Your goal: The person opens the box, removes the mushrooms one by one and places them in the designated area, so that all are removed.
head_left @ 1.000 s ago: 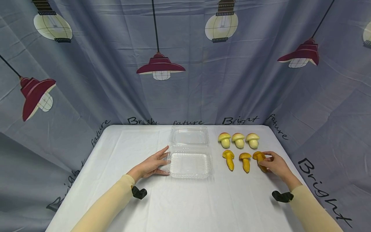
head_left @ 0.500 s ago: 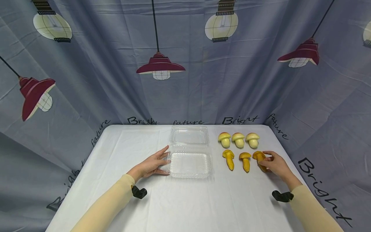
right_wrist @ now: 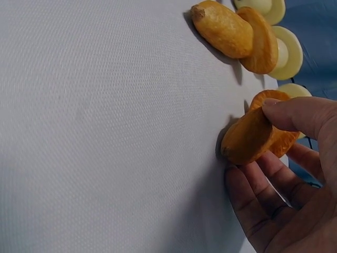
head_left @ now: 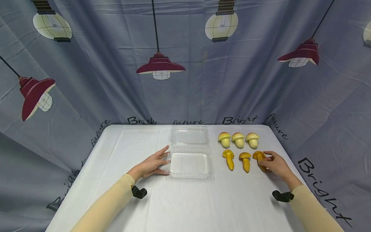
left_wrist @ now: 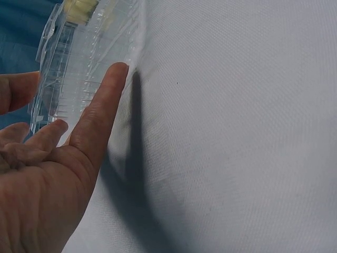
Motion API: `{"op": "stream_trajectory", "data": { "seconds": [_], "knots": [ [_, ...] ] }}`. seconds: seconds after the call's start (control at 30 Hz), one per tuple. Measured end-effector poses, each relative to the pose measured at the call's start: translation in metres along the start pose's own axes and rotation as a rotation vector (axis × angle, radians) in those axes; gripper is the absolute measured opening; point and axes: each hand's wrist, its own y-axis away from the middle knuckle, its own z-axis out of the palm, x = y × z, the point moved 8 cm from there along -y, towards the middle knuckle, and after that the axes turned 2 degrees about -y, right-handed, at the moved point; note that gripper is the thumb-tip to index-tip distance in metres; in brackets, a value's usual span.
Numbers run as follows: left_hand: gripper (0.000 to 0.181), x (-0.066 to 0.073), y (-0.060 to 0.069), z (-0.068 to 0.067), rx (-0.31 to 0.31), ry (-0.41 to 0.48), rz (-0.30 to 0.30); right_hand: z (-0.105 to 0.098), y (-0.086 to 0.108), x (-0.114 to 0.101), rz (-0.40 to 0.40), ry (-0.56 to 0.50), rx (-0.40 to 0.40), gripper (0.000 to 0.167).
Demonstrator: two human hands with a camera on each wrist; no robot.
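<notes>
A clear plastic clamshell box [head_left: 189,165] lies opened out on the white table, its lid [head_left: 189,135] folded back toward the far edge. Along the box's left side, my left hand [head_left: 150,165] rests with spread, fairly straight fingers touching the wall. The left wrist view has those fingers [left_wrist: 102,113] beside the ribbed plastic. At the right end of the nearer row, my right hand [head_left: 276,166] holds an orange-brown mushroom [right_wrist: 248,136] by its stem, thumb on one side and fingers on the other. The mushroom still lies on or very near the cloth.
Two more orange-brown mushrooms, one on the left [head_left: 229,160] and one in the middle [head_left: 245,162], lie in the nearer row. Behind them is a row of three pale yellow mushrooms [head_left: 238,140]. A grey curtain [head_left: 185,93] hangs behind the table [head_left: 203,206].
</notes>
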Motion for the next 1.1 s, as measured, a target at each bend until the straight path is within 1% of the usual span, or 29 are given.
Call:
{"op": "stream_trajectory", "data": {
  "seconds": [0.4,0.63,0.73,0.9,1.1],
  "knots": [
    [0.080,-0.001,-0.001,-0.001,-0.004,-0.006,0.005,-0.003,0.003,0.001,-0.004,0.006,0.005,0.079],
    [0.080,-0.001,0.000,-0.002,-0.002,-0.009,0.006,-0.009,0.008,0.002,-0.008,0.019,0.017,0.078],
    [0.080,-0.001,0.000,-0.003,0.004,-0.013,0.003,-0.013,0.010,0.004,0.007,0.013,0.039,0.076],
    [0.082,-0.002,-0.001,-0.005,0.018,-0.023,0.002,-0.020,0.013,0.005,0.030,-0.009,0.109,0.077],
    [0.080,-0.003,0.001,-0.009,0.057,-0.048,-0.006,-0.026,0.018,-0.002,0.011,-0.005,0.180,0.075]
  ]
}}
